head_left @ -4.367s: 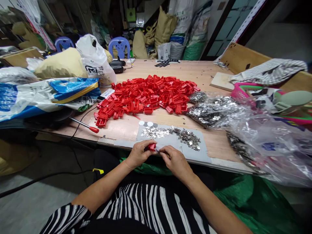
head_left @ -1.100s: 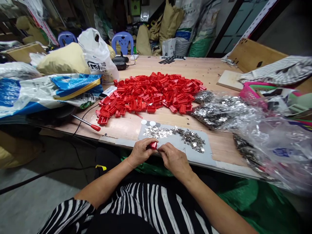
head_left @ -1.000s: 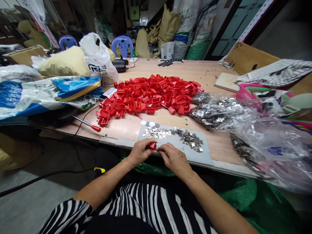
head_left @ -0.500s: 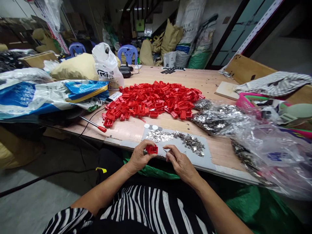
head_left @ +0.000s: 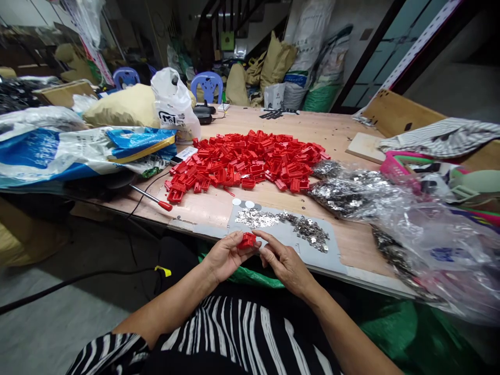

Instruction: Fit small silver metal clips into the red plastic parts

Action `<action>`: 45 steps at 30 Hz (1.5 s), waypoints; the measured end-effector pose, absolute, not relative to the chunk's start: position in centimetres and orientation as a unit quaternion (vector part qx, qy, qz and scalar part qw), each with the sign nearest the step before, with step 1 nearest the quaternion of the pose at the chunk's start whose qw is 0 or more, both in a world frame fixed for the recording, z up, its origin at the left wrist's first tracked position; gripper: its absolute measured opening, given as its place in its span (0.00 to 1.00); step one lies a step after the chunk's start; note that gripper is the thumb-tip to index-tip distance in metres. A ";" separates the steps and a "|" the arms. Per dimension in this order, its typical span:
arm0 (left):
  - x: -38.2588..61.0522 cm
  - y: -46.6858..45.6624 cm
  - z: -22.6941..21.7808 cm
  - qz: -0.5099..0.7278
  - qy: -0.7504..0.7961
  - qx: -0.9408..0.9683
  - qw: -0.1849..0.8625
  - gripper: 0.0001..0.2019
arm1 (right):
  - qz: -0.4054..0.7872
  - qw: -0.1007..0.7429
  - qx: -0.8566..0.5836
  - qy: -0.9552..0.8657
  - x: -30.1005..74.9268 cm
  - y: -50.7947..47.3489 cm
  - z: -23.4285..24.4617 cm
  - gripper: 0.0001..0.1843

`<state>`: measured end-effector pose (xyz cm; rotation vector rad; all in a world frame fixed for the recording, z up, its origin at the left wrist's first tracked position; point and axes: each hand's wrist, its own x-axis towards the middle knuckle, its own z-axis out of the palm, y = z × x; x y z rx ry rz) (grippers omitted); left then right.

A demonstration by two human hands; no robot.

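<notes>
My left hand (head_left: 228, 255) holds a small red plastic housing (head_left: 248, 240) between thumb and fingers, just above the front edge of the table. At its right side is my right hand (head_left: 281, 259), index fingertip touching or nearly touching the housing and thumb bent in close below. Whatever the right fingers pinch is hidden now. Beyond the hands, small shiny flat metal pieces (head_left: 255, 217) lie spread on a grey mat (head_left: 332, 255), with a darker heap of metal pieces (head_left: 310, 232) to their right. Farther back is a wide pile of red housings (head_left: 253, 156).
Clear plastic bags of metal pieces (head_left: 347, 195) lie at the right, near a pink basket (head_left: 394, 169). On the left are a red-handled tool (head_left: 164, 205), a blue-and-white sack (head_left: 78, 153) and a white carrier bag (head_left: 175, 107). A cable (head_left: 78, 284) runs at lower left.
The red housing has tilted and shifted slightly right in my left hand. My right hand has moved left to it; the thin metal piece seen in its pinch before no longer shows.
</notes>
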<state>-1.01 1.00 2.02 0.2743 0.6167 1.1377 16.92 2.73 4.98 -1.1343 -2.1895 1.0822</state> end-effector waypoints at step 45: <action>-1.5 -0.7 -4.9 0.278 0.480 -0.007 0.832 0.22 | 0.333 0.253 -0.456 -0.786 17.3 10.1 4.2 0.19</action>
